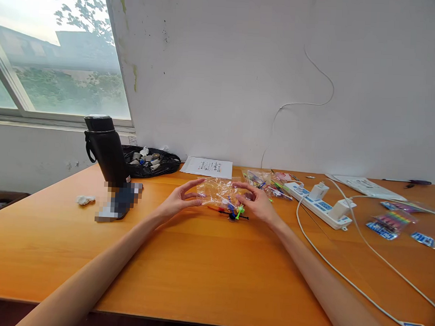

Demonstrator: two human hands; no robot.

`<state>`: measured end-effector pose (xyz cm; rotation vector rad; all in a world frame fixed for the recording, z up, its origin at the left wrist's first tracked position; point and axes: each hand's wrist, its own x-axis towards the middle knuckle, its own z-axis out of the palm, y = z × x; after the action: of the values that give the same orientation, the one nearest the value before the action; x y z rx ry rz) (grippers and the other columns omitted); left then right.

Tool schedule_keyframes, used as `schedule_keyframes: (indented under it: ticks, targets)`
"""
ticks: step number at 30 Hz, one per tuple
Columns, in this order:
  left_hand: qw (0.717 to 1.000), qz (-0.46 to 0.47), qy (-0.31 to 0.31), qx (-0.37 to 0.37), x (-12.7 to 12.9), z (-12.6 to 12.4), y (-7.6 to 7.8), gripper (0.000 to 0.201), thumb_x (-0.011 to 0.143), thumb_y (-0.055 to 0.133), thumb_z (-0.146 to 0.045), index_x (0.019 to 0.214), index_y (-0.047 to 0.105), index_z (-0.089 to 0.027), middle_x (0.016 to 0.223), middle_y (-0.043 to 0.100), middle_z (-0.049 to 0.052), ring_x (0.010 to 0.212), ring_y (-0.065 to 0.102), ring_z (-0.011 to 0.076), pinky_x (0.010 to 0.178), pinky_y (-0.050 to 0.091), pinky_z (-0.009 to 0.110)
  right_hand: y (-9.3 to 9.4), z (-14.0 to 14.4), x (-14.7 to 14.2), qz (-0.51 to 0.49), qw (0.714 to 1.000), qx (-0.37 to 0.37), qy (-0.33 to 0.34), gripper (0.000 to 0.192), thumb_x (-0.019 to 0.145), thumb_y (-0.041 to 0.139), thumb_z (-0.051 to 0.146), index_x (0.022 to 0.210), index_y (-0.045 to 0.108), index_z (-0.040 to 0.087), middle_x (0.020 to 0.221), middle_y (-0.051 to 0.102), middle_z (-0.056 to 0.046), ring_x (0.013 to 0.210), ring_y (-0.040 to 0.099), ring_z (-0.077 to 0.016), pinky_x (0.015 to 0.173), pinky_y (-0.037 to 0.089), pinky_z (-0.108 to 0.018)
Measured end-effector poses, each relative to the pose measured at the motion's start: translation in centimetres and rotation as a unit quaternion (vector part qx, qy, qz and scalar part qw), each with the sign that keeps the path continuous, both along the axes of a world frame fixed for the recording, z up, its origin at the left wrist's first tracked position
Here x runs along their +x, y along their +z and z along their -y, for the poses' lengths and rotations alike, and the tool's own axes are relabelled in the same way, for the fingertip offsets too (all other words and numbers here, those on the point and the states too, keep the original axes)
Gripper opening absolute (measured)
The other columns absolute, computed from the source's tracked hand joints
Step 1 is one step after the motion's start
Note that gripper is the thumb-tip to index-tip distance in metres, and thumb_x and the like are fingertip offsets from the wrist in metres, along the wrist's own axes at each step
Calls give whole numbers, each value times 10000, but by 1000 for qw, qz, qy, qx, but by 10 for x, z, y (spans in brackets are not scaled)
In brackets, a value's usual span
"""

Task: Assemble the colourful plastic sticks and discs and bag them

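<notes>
A crinkled clear plastic bag [216, 191] is stretched between my two hands above the table. My left hand [182, 198] grips its left edge between thumb and fingers. At the other edge, my right hand [256, 202] pinches the bag, with thumb and fingers curved round it. Something blue and white shows near the bag's lower right, but I cannot tell if it is inside or behind. Just below, small colourful plastic pieces [232, 215] in red, blue and black lie together on the table, and a bright green piece [240, 212] shows near my right fingers.
More packets of coloured pieces [258, 179] lie behind my right hand. A power strip [319, 206] with chargers and white cables stands to the right, near rainbow-coloured packets [391, 223]. On the left are a black bottle [106, 152], crumpled tissue [85, 200] and a black rubbish bag [170, 164].
</notes>
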<state>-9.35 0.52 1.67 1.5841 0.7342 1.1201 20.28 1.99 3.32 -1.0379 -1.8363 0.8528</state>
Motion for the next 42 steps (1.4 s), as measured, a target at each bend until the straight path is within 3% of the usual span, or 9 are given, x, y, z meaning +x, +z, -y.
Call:
schedule_keyframes:
  ticks: [6, 9, 17, 21, 27, 34, 42]
  targets:
    - [999, 31, 30, 5, -1, -5, -5, 724, 765, 832, -272, 1431, 558, -341, 1611, 417, 96, 1150, 660, 273, 1010, 552, 470, 0, -2, 2, 2, 1000, 11, -5, 534, 859, 675, 393, 1375, 624, 265, 719, 708, -1, 614, 622, -183, 597, 498, -310]
    - [999, 34, 28, -12, -2, -3, -2, 659, 808, 796, -322, 1424, 560, -339, 1620, 404, 88, 1198, 640, 299, 949, 585, 447, 0, -1, 1, 4, 1000, 11, -7, 547, 859, 679, 404, 1380, 621, 251, 684, 689, 4, 598, 610, -180, 579, 482, -301]
    - [998, 38, 48, -7, 1, 1, 3, 515, 857, 754, -390, 1347, 625, -301, 1583, 462, 77, 1335, 558, 334, 998, 561, 431, 1, 0, 1, -7, 1000, 11, 10, 544, 854, 688, 453, 1368, 633, 280, 964, 764, -44, 671, 665, -186, 641, 537, -327]
    - [998, 34, 47, -6, 0, -1, 2, 548, 826, 785, -351, 1347, 624, -289, 1581, 463, 87, 1287, 592, 323, 1004, 556, 449, 3, 1, 1, -4, 1000, 12, 1, 543, 856, 680, 447, 1369, 636, 274, 911, 764, -39, 665, 667, -192, 628, 535, -322]
    - [999, 26, 38, -9, 1, -1, 1, 603, 806, 805, -290, 1371, 599, -326, 1593, 447, 77, 1218, 643, 297, 1027, 542, 463, 6, 3, 1, -15, 1000, 25, -3, 479, 850, 676, 415, 1316, 660, 306, 1384, 649, -45, 667, 648, -152, 607, 528, -305]
    - [1000, -3, 28, 3, 1, 0, 2, 658, 776, 821, -285, 1391, 593, -339, 1609, 422, 72, 1164, 663, 289, 1008, 558, 477, 7, 2, 3, -14, 999, 15, -25, 538, 837, 699, 409, 1348, 643, 249, 1244, 718, -82, 653, 648, -153, 621, 536, -310]
    - [1000, -4, 12, 18, -2, 1, 6, 752, 785, 807, -258, 1470, 524, -386, 1676, 298, 49, 1164, 636, 278, 942, 585, 435, 8, -2, 9, -38, 999, 15, 1, 528, 836, 726, 417, 1346, 653, 299, 1362, 659, -57, 693, 657, -136, 675, 561, -309]
